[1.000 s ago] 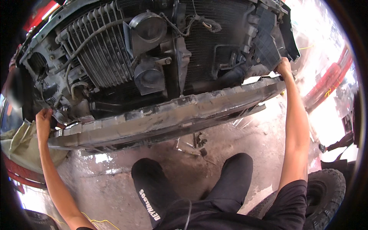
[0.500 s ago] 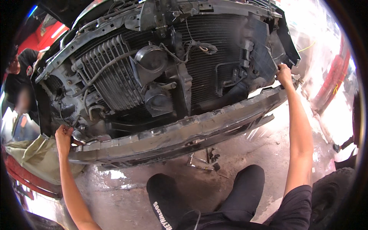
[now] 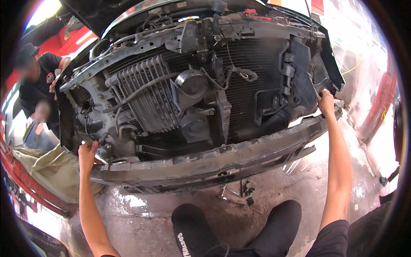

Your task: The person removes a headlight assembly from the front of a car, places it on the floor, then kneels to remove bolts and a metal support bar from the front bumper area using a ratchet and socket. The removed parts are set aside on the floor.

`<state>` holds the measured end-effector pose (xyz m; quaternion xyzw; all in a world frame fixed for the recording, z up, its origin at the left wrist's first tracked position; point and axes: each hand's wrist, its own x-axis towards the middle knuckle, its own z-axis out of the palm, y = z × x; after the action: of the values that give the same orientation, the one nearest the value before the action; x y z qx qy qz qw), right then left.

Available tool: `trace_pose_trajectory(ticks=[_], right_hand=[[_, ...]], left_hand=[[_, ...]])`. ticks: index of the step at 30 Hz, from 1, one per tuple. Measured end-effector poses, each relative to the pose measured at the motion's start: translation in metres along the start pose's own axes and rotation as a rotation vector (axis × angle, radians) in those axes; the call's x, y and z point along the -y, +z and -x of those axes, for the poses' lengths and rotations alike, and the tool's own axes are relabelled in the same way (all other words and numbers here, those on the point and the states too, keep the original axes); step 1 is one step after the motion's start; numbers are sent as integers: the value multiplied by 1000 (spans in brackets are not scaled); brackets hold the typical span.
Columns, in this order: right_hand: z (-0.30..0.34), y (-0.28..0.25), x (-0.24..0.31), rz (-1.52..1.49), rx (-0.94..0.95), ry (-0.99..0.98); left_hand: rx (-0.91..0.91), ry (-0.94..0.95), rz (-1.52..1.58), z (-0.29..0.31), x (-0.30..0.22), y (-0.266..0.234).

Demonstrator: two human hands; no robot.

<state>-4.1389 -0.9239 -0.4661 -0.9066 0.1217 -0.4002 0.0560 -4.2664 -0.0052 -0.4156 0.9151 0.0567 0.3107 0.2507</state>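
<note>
In front of me a car's front end stands stripped, with a long dusty bumper beam (image 3: 205, 158) across its lower front. My left hand (image 3: 87, 155) is by the beam's left end, fingers pinched at the edge of the bodywork; what they hold is too small to make out. My right hand (image 3: 326, 103) is closed at the beam's right end, below a dark plastic side panel (image 3: 305, 75); its fingertips are partly hidden. Behind the beam sit a finned cooler (image 3: 143, 96), two round black horns, the upper horn (image 3: 191, 83) and lower horn (image 3: 195, 126), and the radiator (image 3: 252, 77).
Another person (image 3: 38, 85) in dark clothes stands at the far left beside the car. A greenish cloth (image 3: 55, 173) drapes near a red frame (image 3: 32, 184). Metal tools (image 3: 233, 195) lie on the wet floor under the beam. A red post (image 3: 381, 100) stands at the right.
My view has tilted up and shifted left, so the car sits lower and further right in the picture. Both hands stay at the beam's ends.
</note>
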Motion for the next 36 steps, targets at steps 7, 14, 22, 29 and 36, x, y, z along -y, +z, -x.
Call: trace_pose_trajectory(ticks=[7,14,22,29,36], right_hand=[[-15,10,-37,25,26,-14],[-4,10,-16,56,-1,-42],[-3,7,-13,68,20,-21],[-13,21,-52,-10,-73,-110],[-24,47,-60,-137,9,-17]], left_hand=[[-109,93,-160,-3,6,13],[59,-163,-17,-10,24,3],[94,-142,-109,-10,23,2],[-81,59,-117,-3,9,10],[-85,105,-89,-4,29,2]])
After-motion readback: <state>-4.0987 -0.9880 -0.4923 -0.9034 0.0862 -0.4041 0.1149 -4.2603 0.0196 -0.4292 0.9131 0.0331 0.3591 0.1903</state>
